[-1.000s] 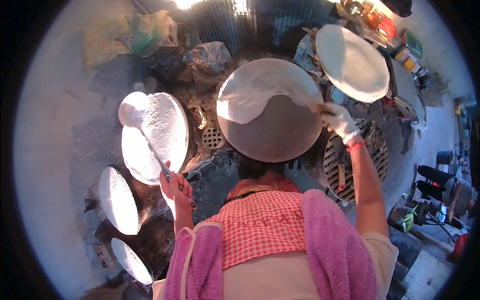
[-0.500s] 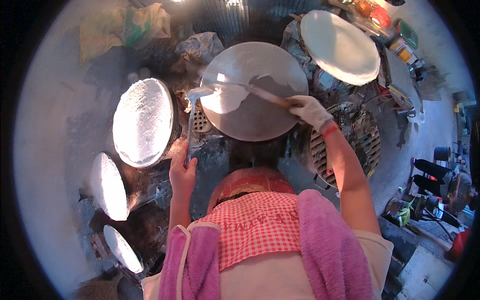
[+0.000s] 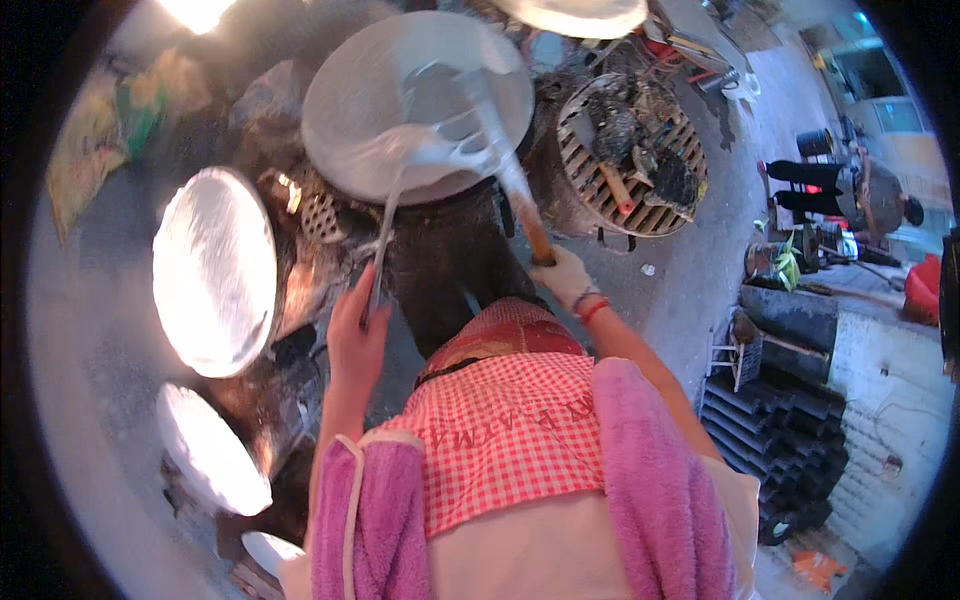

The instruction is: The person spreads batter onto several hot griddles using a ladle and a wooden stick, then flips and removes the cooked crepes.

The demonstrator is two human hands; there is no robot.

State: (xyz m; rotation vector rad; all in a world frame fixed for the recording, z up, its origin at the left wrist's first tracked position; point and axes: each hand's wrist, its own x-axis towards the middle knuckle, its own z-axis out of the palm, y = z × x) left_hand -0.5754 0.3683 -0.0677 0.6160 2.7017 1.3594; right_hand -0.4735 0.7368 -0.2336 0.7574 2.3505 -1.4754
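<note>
A large round griddle (image 3: 340, 95) at the upper middle carries a pale, wet white batter (image 3: 400, 145), smeared by motion. My left hand (image 3: 355, 330) is closed round the thin handle of a long metal tool (image 3: 387, 225). Its head is covered in batter at the griddle's near side, so its shape is hidden. My right hand (image 3: 565, 277), in a white glove, grips the wooden handle of a long spatula (image 3: 515, 185). The spatula's pale blade is blurred over the griddle's right part. White strands of batter stretch between the two tools.
White-topped round pans (image 3: 215, 270) stand in a row at left. Right of the griddle is a round slatted grate (image 3: 645, 215) with dark lumps and a wooden-handled tool. Another white disc (image 3: 580, 15) sits at the top. A person (image 3: 870, 195) is far right, near black stacked blocks (image 3: 770, 440).
The view has swung, so the griddle now sits higher and further left. My right hand has come back nearer my body, and the spatula now points away from me, its blade meeting the left tool's batter.
</note>
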